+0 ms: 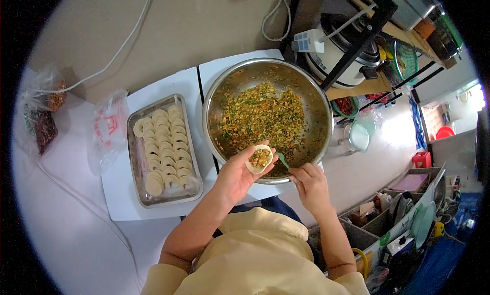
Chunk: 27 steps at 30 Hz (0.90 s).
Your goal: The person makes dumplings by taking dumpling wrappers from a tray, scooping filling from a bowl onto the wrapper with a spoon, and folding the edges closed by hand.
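My left hand (pixel 236 178) holds a round dough wrapper (pixel 259 159) with chopped filling on it, over the near edge of a large steel bowl (pixel 211 134). Chopped green, orange and pale filling (pixel 265 111) covers much of the bowl's bottom. In my right hand (pixel 310 185) is the handle of a green spoon (pixel 281 160), just right of the wrapper; its tip is at the wrapper's side. Left of the bowl, a metal tray (pixel 137 165) carries rows of folded dumplings (pixel 166 142) and a stack of flat wrappers (pixel 154 183) at its near left corner.
White tables (pixel 116 195) support the tray and bowl. Plastic bags (pixel 108 129) lie at the left. A black-framed shelf (pixel 357 37) with a cooker (pixel 334 65) stands at the upper right. Grey bins (pixel 357 234) with kitchen items are at the lower right.
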Each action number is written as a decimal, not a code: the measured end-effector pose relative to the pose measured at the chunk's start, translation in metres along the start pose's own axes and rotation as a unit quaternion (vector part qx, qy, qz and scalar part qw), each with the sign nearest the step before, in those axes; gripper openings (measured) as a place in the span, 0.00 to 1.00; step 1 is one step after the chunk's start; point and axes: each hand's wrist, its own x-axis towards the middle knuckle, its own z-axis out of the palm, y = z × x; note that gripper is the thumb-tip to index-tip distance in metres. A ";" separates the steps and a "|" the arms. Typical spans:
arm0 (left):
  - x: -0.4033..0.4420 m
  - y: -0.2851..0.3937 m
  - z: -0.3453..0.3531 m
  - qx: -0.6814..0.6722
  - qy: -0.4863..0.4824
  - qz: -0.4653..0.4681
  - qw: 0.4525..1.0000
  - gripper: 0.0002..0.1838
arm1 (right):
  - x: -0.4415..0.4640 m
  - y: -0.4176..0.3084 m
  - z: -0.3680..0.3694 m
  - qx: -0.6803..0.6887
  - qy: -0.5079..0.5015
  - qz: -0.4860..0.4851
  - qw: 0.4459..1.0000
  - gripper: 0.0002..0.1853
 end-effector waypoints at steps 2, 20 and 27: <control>-0.002 0.001 0.004 -0.002 -0.015 0.004 1.000 0.22 | 0.001 -0.001 -0.005 -0.015 -0.012 -0.006 1.000 0.09; -0.026 -0.006 0.045 0.020 -0.107 -0.036 0.993 0.23 | 0.026 -0.040 -0.019 0.116 0.177 -0.156 0.965 0.11; -0.041 -0.002 0.056 0.287 -0.128 0.056 0.948 0.35 | 0.021 -0.044 -0.024 0.191 0.170 -0.103 0.961 0.12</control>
